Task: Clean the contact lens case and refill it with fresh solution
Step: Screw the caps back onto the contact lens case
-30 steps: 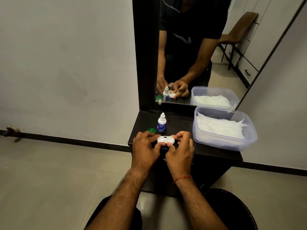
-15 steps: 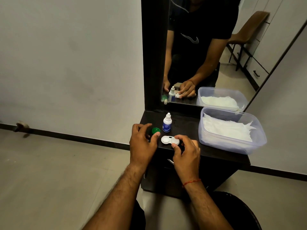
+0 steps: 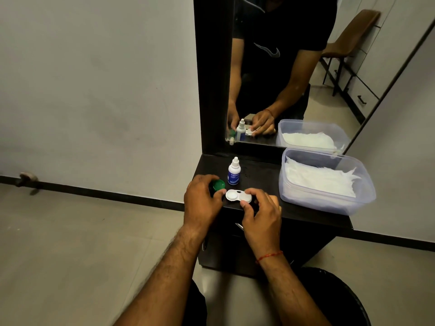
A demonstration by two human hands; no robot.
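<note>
Head view: my left hand (image 3: 202, 198) quit the white plastic twin-well lens case (image 3: 239, 196), fingers now gripping the round green cap (image 3: 218, 185); right hand (image 3: 261, 215) pinches the case, so capping looks next.

Lens case (image 3: 238, 196) lies near the shelf's (image 3: 259, 168) front edge, its right half pinched by the right hand (image 3: 261, 212). Bottle (image 3: 234, 171) stands upright just behind it, with the cap (image 3: 217, 184) to the bottle's left, within the left hand's (image 3: 202, 201) fingers. Tub (image 3: 324, 203) sits at the shelf's right end, tissues (image 3: 317, 180) inside. Mirror (image 3: 282, 67) rises behind.
</note>
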